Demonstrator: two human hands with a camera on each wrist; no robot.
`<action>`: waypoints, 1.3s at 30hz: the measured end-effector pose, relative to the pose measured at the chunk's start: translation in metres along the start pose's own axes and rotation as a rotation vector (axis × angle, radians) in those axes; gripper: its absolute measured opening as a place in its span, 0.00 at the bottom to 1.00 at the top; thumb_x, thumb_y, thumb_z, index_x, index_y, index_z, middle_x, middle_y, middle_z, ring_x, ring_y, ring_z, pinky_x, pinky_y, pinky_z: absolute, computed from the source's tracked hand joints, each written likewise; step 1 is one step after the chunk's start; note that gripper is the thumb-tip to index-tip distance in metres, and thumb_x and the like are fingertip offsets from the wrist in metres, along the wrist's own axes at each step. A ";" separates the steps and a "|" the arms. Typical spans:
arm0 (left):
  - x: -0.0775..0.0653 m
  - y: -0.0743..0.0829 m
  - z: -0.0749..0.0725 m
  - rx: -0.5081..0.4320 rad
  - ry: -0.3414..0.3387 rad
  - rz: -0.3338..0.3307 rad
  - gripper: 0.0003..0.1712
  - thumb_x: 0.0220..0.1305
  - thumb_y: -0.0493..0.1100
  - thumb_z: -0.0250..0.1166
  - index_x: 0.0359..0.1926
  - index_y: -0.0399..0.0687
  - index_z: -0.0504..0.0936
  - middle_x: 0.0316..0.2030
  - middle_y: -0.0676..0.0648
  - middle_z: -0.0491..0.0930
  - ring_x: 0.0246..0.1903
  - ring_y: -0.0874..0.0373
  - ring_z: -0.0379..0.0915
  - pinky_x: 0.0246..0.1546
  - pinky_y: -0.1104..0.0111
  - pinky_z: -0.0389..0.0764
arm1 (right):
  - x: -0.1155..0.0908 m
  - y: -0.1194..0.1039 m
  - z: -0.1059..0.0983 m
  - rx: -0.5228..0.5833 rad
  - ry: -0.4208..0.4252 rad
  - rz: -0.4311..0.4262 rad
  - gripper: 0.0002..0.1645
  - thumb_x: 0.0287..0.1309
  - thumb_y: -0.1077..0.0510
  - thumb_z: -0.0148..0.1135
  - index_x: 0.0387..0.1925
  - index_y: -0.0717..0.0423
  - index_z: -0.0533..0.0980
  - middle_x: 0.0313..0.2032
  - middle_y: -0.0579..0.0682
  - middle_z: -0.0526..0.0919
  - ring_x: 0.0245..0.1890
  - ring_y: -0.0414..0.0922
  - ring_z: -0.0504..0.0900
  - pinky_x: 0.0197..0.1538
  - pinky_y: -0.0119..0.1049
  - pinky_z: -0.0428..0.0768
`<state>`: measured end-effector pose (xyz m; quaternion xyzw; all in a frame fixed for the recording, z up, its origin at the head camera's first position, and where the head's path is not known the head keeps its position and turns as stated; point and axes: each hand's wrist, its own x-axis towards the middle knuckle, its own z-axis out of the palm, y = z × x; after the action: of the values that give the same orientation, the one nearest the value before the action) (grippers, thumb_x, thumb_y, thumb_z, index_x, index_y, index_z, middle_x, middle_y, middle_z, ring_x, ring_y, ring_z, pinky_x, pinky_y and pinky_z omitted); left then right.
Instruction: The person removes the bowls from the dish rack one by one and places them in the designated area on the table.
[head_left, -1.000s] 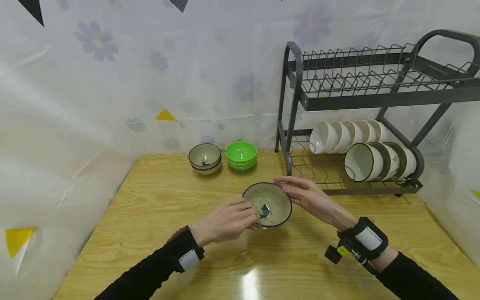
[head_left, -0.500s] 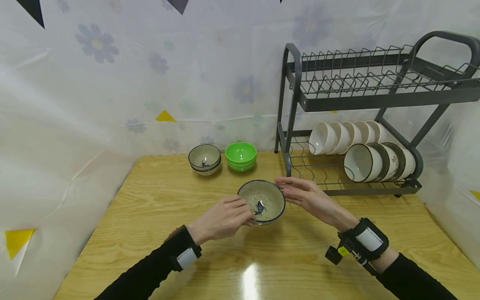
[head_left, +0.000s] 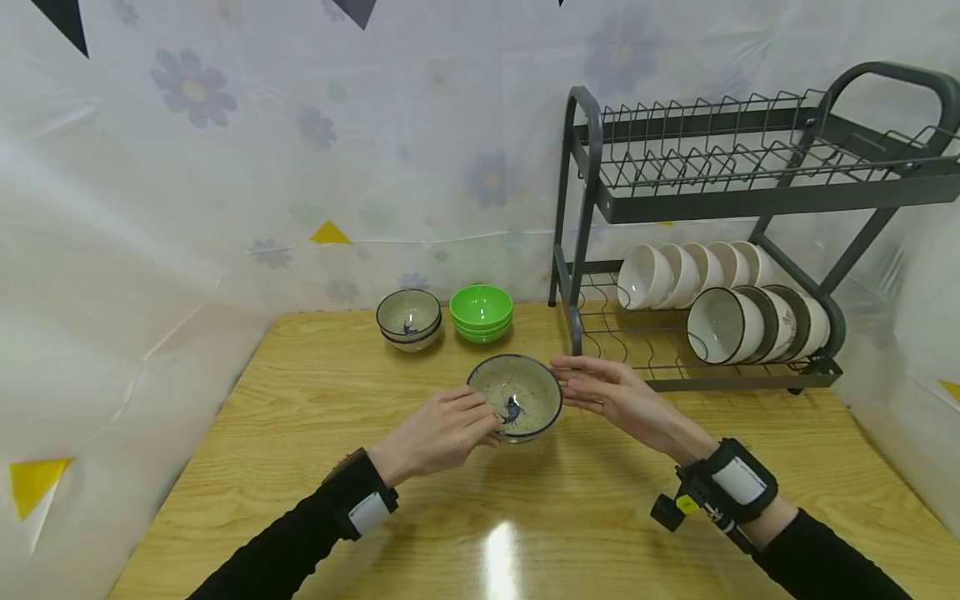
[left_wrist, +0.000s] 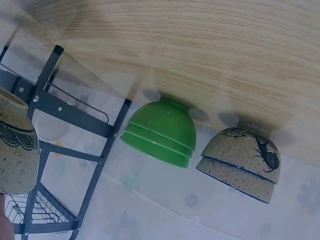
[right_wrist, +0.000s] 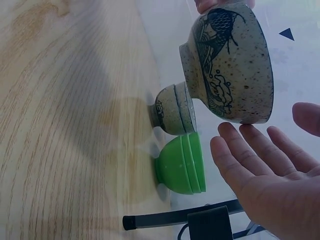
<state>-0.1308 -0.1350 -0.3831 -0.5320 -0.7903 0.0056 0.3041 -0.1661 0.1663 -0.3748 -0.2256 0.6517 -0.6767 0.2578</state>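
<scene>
Head | speckled bowl (head_left: 527, 388) | between left hand (head_left: 441, 431) (gripping it) and straight-fingered right hand (head_left: 624, 403)

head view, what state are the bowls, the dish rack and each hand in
held speckled bowl: raised, mouth up
left hand: gripping its edge
right hand: fingers extended beside it, contact unclear
two speckled bowls: nested, upright
green bowls: nested, upright
plain white bowls: on edge, in a row
dark-rimmed rack bowls: on edge, in a row
dish rack: standing, bowls on lower tier
</scene>
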 end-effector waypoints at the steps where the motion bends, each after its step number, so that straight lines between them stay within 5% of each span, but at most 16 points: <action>1: 0.000 0.000 0.000 0.005 0.000 0.002 0.09 0.65 0.52 0.65 0.34 0.54 0.80 0.34 0.59 0.85 0.40 0.65 0.81 0.54 0.71 0.82 | 0.000 0.000 0.000 0.003 -0.001 0.000 0.36 0.76 0.56 0.50 0.75 0.71 0.53 0.76 0.71 0.53 0.62 0.31 0.77 0.68 0.33 0.76; 21: 0.002 0.001 -0.001 0.009 0.024 0.020 0.09 0.61 0.51 0.69 0.34 0.54 0.80 0.33 0.60 0.85 0.40 0.65 0.80 0.53 0.71 0.82 | 0.001 0.002 0.002 0.006 0.010 0.000 0.36 0.76 0.56 0.51 0.75 0.71 0.54 0.75 0.70 0.56 0.61 0.32 0.78 0.65 0.29 0.78; 39: 0.002 -0.031 -0.019 0.054 0.115 -0.033 0.09 0.67 0.48 0.64 0.33 0.49 0.79 0.31 0.55 0.83 0.37 0.60 0.79 0.47 0.68 0.81 | 0.001 0.006 0.001 0.037 -0.036 -0.043 0.35 0.77 0.57 0.50 0.74 0.73 0.53 0.72 0.69 0.64 0.65 0.41 0.79 0.69 0.36 0.76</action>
<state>-0.1479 -0.1526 -0.3568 -0.5098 -0.7797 -0.0085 0.3633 -0.1664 0.1648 -0.3808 -0.2468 0.6292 -0.6900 0.2590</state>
